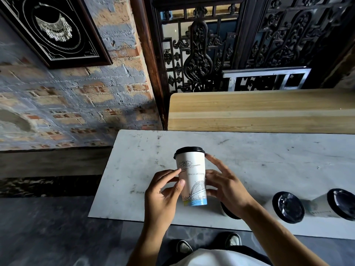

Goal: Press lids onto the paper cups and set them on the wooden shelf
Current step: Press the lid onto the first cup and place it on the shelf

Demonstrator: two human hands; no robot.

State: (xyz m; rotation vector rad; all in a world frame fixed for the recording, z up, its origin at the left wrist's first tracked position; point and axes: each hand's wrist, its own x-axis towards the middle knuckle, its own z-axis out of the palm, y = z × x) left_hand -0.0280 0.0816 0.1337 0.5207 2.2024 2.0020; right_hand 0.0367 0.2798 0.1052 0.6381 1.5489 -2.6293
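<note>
A white paper cup [192,175] with line drawings and a blue band at its base stands upright between my hands over the white table [269,162]; I cannot tell if its base touches the table. A black lid [189,150] sits on its rim. My left hand [165,191] holds the cup's left side with thumb and index fingertip. My right hand [224,185] lies against the right side with straight fingers, its index tip by the lid's edge. The wooden shelf [259,112] lies behind the table, bare.
Two more lidded cups [288,207] [342,204] stand near the table's front right, and a third cup [228,212] is mostly hidden under my right wrist. A brick wall rises to the left, and a dark carved screen stands behind the shelf.
</note>
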